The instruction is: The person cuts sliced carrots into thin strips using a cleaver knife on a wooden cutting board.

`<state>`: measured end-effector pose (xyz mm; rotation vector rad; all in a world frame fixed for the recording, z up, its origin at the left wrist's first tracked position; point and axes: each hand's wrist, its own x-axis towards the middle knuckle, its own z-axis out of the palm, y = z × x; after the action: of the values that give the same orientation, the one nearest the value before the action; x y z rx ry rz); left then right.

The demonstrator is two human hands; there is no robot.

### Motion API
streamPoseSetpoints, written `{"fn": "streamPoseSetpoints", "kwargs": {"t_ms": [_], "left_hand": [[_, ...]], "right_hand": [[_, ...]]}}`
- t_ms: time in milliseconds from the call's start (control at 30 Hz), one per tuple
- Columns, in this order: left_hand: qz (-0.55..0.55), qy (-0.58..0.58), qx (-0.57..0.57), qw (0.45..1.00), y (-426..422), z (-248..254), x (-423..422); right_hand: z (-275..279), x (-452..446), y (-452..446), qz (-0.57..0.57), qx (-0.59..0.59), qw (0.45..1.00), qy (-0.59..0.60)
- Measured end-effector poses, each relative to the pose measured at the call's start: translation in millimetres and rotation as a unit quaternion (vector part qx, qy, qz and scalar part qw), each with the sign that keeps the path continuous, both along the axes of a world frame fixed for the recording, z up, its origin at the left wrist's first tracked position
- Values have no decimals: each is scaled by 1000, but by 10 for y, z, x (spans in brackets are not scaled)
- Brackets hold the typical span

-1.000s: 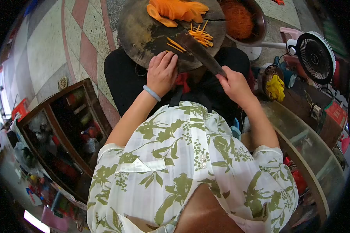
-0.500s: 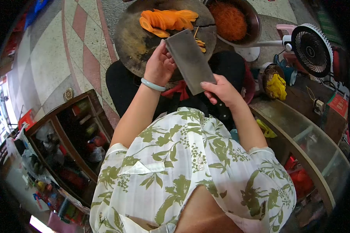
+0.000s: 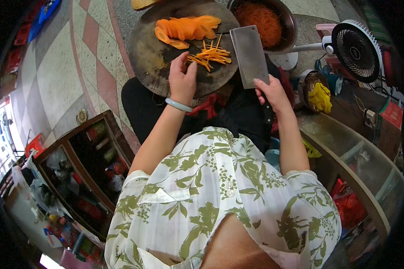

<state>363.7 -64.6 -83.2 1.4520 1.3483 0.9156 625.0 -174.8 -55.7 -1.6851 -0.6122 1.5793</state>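
Observation:
A round dark chopping board bears a fanned row of orange carrot slices. Nearer to me on it lies a loose pile of thin carrot strips. My left hand, with a pale bangle at the wrist, is over the board's near edge; its fingers are apart, beside the left end of the strips, and nothing shows in them. My right hand grips a broad cleaver by its handle end. The blade is raised with its flat side facing up, at the board's right edge.
A metal pan of shredded orange carrot stands beyond the board on the right. Farther right are a black and white fan and a pot with a yellow cloth. A dark wooden cabinet is at the left.
The cleaver has moved from over the board, where it met my left hand, to the right edge. My left hand is now apart from it, and the carrot strips are uncovered.

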Motion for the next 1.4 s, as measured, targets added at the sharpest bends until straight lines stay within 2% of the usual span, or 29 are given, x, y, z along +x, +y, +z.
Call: {"fn": "streamPoseSetpoints", "kwargs": {"t_ms": [33,67,267,400,433,733,1033,1133,1267,1400], "left_hand": [[-19,76,80,994,-35,-15,39],[-37,86,127,987,-55,-54,102],[-54,211,207,954,-47,-259,545],[-51,229,201,951,-60,-263,724],[-54,222,207,951,-62,-284,725],[-48,150,242,958,-124,-253,696],[-118,106,306,939,134,-20,1299],[-161,101,323,927,392,112,1701],[-211,33,245,946,952,-144,2373],[-230,79,157,957,1475,-490,2973]], "right_hand": [[-43,43,5,-6,-3,1000,-5],[-86,62,12,-7,-3,1000,-2],[-238,-98,-10,81,-24,996,15],[-313,-440,-86,129,-21,989,70],[-335,-564,-119,97,-7,990,105],[-249,-764,-230,69,24,995,65],[-1,-465,-186,-43,25,997,56],[114,-211,-46,-91,55,994,13],[187,133,49,-188,59,980,10],[134,412,-50,-263,37,964,23]]}}
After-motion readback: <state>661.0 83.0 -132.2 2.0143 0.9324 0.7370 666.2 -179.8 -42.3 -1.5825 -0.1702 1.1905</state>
